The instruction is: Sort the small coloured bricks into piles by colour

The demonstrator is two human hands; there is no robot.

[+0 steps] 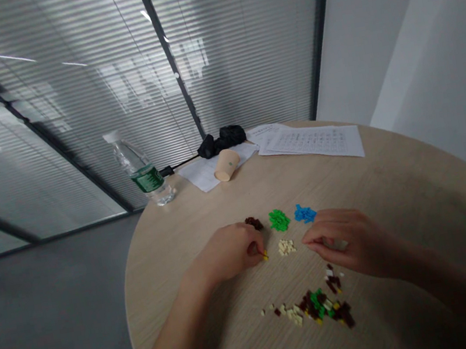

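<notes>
My left hand (231, 251) rests on the round wooden table (395, 196) with its fingers pinched on a small yellow brick (265, 255). My right hand (350, 241) hovers just right of a small cream brick pile (286, 247), fingertips pinched together; what they hold is too small to make out. Behind the hands lie sorted piles: dark brown (253, 222), green (280, 220) and blue (305, 214). A mixed heap of brown, green, cream and yellow bricks (320, 305) lies nearer to me, below my right hand.
At the table's far side stand a clear water bottle with a green label (141, 171), a tipped paper cup (226, 165), printed sheets (311, 139) and a black bundle with a cable (221, 140). Glass walls with blinds rise behind; the table edge curves at left.
</notes>
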